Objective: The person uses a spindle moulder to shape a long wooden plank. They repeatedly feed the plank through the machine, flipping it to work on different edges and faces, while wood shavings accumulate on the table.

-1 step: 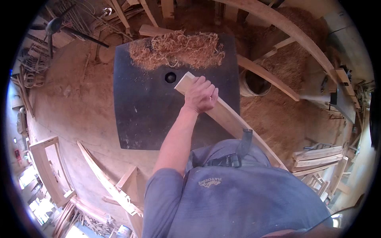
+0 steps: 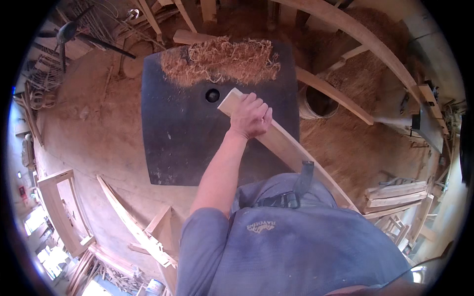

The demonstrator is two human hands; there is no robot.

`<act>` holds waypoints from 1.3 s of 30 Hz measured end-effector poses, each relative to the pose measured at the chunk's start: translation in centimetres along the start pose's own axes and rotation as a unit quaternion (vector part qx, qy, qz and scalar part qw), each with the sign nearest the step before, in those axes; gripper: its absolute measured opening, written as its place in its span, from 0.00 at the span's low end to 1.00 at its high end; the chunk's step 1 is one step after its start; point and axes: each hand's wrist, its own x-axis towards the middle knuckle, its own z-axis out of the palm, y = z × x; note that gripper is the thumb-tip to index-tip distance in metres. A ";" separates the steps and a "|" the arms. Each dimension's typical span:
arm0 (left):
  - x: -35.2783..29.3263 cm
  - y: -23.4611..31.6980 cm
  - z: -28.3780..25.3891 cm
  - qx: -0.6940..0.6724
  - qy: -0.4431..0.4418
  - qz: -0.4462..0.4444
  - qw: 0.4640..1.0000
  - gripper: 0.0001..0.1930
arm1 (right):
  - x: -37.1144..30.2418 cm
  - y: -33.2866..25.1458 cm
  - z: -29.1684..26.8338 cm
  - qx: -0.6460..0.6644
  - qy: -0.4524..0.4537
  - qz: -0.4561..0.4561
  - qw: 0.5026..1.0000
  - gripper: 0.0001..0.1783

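A long pale wooden board (image 2: 291, 146) runs slantwise from near the middle of a dark machine table (image 2: 182, 138) down past my right side. My left hand (image 2: 251, 116) is closed around it close to its far end, knuckles up. Beyond my waist the board's near part is hidden by my body. Just left of its far tip, a round dark knob or spindle (image 2: 212, 95) sits in a hole in the table. My right hand does not show.
A heap of wood shavings (image 2: 219, 61) covers the table's far edge. Right of the table stands a round bin (image 2: 318, 103), with a wooden beam (image 2: 335, 93) slanting past it. A curved timber (image 2: 365, 39) arches at the upper right. Wooden frames (image 2: 61, 212) stand at the lower left.
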 end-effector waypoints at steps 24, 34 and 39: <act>0.3 -5.2 4.4 -0.048 0.020 -0.111 0.992 0.13 | -2.2 -1.6 0.8 -0.259 -0.030 -0.112 0.959 0.37; 0.5 -6.9 3.8 -0.038 0.010 -0.122 0.992 0.12 | -4.0 -0.3 2.0 -0.300 -0.070 -0.074 0.949 0.41; 0.0 -7.1 3.6 -0.040 0.006 -0.121 0.992 0.12 | -12.1 -0.7 6.6 -0.536 -0.026 -0.217 0.815 0.44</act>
